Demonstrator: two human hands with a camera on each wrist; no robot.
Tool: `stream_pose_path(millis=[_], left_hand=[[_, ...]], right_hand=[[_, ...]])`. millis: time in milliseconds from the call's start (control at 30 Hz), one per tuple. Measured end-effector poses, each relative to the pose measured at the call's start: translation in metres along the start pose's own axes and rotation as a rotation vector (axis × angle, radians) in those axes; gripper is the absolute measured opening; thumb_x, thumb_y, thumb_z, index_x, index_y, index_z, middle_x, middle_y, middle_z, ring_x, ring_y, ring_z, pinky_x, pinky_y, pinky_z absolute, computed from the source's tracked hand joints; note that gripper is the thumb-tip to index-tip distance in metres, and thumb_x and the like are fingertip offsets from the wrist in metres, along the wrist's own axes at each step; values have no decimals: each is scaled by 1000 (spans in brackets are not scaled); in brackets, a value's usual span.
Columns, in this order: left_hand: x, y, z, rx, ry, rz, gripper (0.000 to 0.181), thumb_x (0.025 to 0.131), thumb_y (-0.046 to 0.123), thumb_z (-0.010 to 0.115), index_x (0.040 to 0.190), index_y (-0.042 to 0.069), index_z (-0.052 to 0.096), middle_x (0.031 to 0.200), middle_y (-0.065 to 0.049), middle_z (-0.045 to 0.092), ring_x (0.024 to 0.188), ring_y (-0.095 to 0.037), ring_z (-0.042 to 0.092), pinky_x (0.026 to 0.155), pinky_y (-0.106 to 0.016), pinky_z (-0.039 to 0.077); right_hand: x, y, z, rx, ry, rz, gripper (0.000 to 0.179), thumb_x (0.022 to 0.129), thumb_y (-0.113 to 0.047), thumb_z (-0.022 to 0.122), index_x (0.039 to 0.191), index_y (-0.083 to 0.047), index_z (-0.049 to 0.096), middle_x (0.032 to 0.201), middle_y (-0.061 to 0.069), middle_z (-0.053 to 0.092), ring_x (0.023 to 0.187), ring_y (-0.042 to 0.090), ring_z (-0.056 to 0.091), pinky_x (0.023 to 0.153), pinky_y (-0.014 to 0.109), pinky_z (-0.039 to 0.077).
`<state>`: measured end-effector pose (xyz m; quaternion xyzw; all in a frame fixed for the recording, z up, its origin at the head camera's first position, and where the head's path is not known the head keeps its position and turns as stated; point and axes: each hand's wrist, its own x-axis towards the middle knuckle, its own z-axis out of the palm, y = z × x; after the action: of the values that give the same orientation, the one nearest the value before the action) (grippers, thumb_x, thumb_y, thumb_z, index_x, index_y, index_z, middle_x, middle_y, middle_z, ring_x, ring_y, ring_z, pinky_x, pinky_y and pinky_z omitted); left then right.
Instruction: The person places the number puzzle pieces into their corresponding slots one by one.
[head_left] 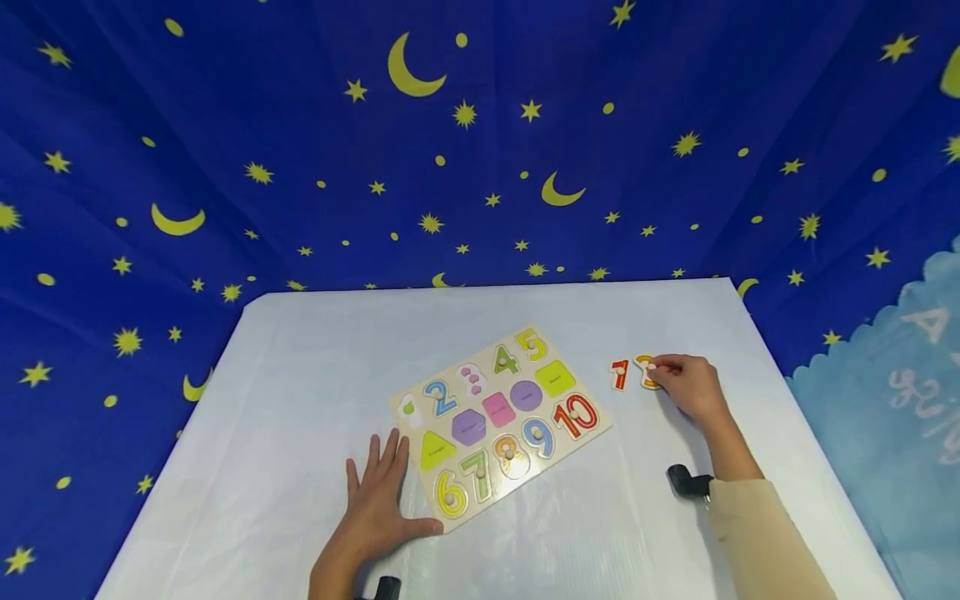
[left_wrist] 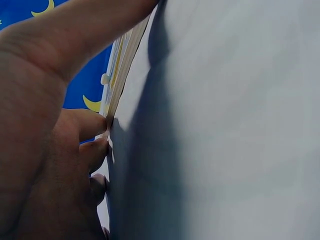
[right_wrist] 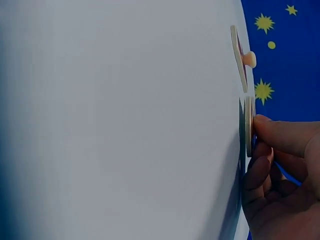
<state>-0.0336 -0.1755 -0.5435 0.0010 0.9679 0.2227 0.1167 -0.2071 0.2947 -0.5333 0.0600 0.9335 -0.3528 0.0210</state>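
Observation:
A wooden number puzzle board (head_left: 480, 452) lies slanted on the table, with number pieces and coloured shapes in it. Two recesses show bare pictures: the 1 recess (head_left: 409, 410) and the 3 recess (head_left: 472, 380). My left hand (head_left: 378, 504) is spread flat at the board's left corner, its thumb and fingertips touching the edge. To the board's right, my right hand (head_left: 693, 389) pinches the orange number 3 piece (head_left: 642, 363), partly hidden by the fingers. In the right wrist view this piece (right_wrist: 248, 127) is seen edge-on. Beside it lies the red number 1 piece (head_left: 618, 374), knob up.
A white cover spreads over the table (head_left: 300, 375). Behind it hangs a blue cloth (head_left: 495, 150) with yellow moons and stars. At the right is a light blue panel (head_left: 900, 375) with white lettering. Black wrist devices (head_left: 686, 482) sit at both wrists.

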Motion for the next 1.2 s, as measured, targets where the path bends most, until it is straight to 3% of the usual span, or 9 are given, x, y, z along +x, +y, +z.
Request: stream_pose_path(millis=[600,833,1200], left_hand=[[-2,-1,1,1,11,5,141,44,83,71,154,12,17,160,-7,6,145,-33,-8,107,-60,-14],[-3,-1,0,2,2,1,142,44,82,72,154,12,16,160,-7,5,145,-32,-9,107,-60,-15],[-2,0,0,3,9,6,142,45,83,71,154,12,15,160,-6,5,145,-32,-9,107,-60,-15]], right_hand=[[-10,-23,5,-3,5,-78,27,92,-16,65,111,3,68,93,13,65,80,24,56,65,34,47],[-10,-30,9,20,12,-147,23,91,-14,66,107,2,70,88,11,67,75,22,57,61,34,48],[-10,-49,15,4,-27,-165,24,91,-15,67,108,3,69,91,12,65,76,23,57,61,33,49]])
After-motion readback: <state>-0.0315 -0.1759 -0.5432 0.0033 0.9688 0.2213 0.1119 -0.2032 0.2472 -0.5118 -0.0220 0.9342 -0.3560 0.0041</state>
